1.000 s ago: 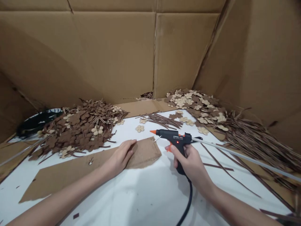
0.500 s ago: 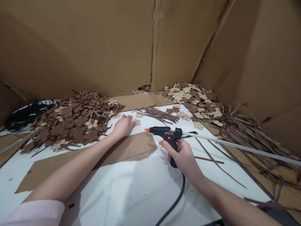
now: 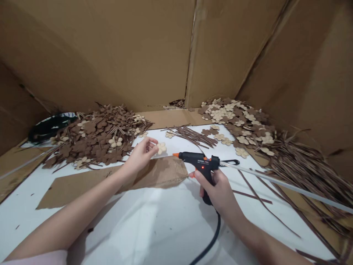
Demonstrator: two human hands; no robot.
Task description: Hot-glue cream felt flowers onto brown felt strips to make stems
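Observation:
My left hand (image 3: 143, 154) pinches a cream flower (image 3: 161, 148) by its edge, above the far side of a torn cardboard strip (image 3: 82, 186). My right hand (image 3: 215, 186) is wrapped round the handle of a black glue gun (image 3: 197, 159) with a red light on. The gun's orange nozzle points left, a short way from the flower and not touching it. A long clear glue stick (image 3: 286, 187) runs out of the gun's back to the right. Beyond the hands lies a bundle of thin brown strips (image 3: 193, 135).
Brown and cream flowers mixed with strips form a pile (image 3: 99, 136) at the left. Another flower pile (image 3: 237, 117) stands at the back right, beside long brown strips (image 3: 311, 173). Cardboard walls (image 3: 138, 55) enclose the white board (image 3: 165, 228). A black cable (image 3: 212, 241) trails toward the front.
My left hand has lifted the cream flower off the white board and turned so that its fingers show. The whole view has shifted slightly. My right hand still holds the glue gun.

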